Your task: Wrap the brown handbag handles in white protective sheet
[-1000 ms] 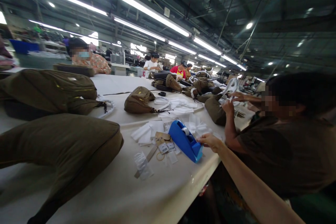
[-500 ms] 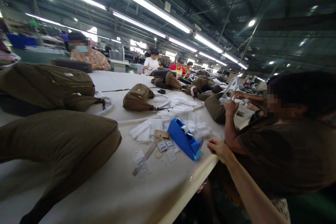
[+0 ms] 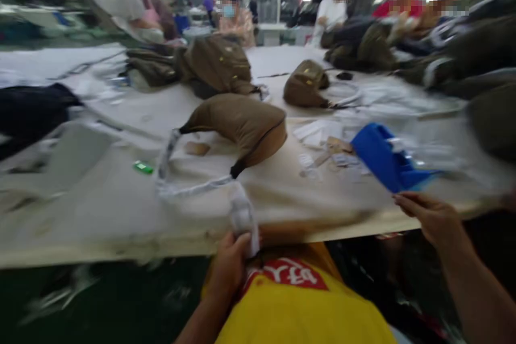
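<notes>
My left hand (image 3: pixel 230 266) is closed on a white wrapping strip (image 3: pixel 241 207) at the table's front edge. The strip reaches up to the white-wrapped strap (image 3: pixel 197 189) of a brown bag (image 3: pixel 242 118), which lies on the table ahead of me. My right hand (image 3: pixel 437 220) is raised beside a blue tape dispenser (image 3: pixel 381 158), just in front of its near end. Its thumb and fingertips are pinched together, and whatever may be between them is too small and blurred to make out.
Small cards and white papers (image 3: pixel 318 131) lie left of the dispenser. A green object (image 3: pixel 143 167) rests at left on the table (image 3: pixel 100 215). More brown bags (image 3: pixel 220 64) stand farther back. Several people sit or stand across the table, one (image 3: pixel 234 16) wearing a mask.
My view has swung left and down, bringing my left hand with the white strip into sight. My right hand stays pinched near the tape dispenser.
</notes>
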Demonstrator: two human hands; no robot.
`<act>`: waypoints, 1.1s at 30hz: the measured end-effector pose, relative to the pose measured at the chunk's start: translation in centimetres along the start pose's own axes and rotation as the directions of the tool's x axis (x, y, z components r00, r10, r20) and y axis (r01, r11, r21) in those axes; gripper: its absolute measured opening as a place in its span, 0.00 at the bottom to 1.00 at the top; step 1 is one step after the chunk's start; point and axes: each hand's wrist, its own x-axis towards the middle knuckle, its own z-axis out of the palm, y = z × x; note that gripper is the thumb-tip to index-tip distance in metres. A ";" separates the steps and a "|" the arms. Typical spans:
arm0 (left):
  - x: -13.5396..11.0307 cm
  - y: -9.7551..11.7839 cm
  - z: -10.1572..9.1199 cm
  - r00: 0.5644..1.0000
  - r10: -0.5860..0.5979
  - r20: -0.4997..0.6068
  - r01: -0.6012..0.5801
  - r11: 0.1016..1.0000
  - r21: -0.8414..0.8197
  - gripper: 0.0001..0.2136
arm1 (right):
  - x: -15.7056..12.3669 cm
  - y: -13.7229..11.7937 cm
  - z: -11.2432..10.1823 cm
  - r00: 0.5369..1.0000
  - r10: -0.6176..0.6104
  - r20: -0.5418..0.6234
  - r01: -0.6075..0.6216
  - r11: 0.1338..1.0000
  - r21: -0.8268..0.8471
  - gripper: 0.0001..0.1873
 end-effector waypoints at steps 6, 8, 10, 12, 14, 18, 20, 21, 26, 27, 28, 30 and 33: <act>-1.2 -0.7 -3.4 0.998 0.030 0.057 -0.027 0.998 -0.056 0.10 | -7.7 -7.0 13.6 0.729 -0.080 0.680 0.002 0.993 0.114 0.13; -1.1 -0.6 -3.1 0.998 0.042 0.056 -0.040 0.999 -0.031 0.11 | -10.4 -9.4 17.0 0.590 -0.142 0.795 0.032 0.988 0.153 0.12; -1.0 -0.4 -3.2 0.994 0.076 0.080 -0.077 0.997 0.012 0.11 | -12.3 -10.9 19.5 0.500 -0.225 0.836 0.082 0.974 0.213 0.10; -1.0 -0.4 -3.5 0.987 0.121 0.105 -0.129 0.989 0.069 0.12 | -13.3 -11.6 21.0 0.463 -0.303 0.833 0.188 0.952 0.242 0.08; -1.0 -0.5 -3.9 0.983 0.147 0.109 -0.158 0.982 0.103 0.12 | -13.9 -11.7 22.0 0.464 -0.366 0.807 0.332 0.916 0.225 0.08; -0.9 -0.6 -4.2 0.975 0.182 0.126 -0.197 0.974 0.114 0.14 | -13.9 -10.8 23.1 0.491 -0.427 0.760 0.561 0.822 0.100 0.08; -1.0 -0.5 -4.1 0.968 0.211 0.139 -0.232 0.959 0.162 0.14 | -13.7 -10.5 23.6 0.484 -0.422 0.766 0.633 0.773 0.026 0.08; -1.0 -0.4 -4.1 0.964 0.225 0.139 -0.250 0.947 0.204 0.13 | -13.6 -10.4 23.7 0.478 -0.420 0.772 0.665 0.747 -0.006 0.09; -1.2 0.0 -4.2 0.945 0.297 0.139 -0.328 0.860 0.391 0.09 | -14.0 -10.5 24.1 0.484 -0.399 0.779 0.772 0.614 -0.166 0.09; -1.2 0.1 -4.3 0.942 0.303 0.143 -0.335 0.849 0.409 0.08 | -14.1 -10.5 24.1 0.495 -0.393 0.775 0.780 0.593 -0.197 0.09; -1.2 0.1 -4.4 0.941 0.307 0.145 -0.339 0.841 0.422 0.07 | -14.3 -10.5 24.1 0.514 -0.384 0.767 0.781 0.578 -0.234 0.09; -1.2 0.1 -4.5 0.941 0.308 0.141 -0.339 0.833 0.438 0.06 | -14.5 -10.5 23.9 0.576 -0.355 0.737 0.759 0.566 -0.321 0.09; -1.3 0.1 -4.7 0.950 0.274 0.150 -0.311 0.872 0.379 0.06 | -14.3 -10.3 23.6 0.647 -0.325 0.690 0.709 0.590 -0.387 0.16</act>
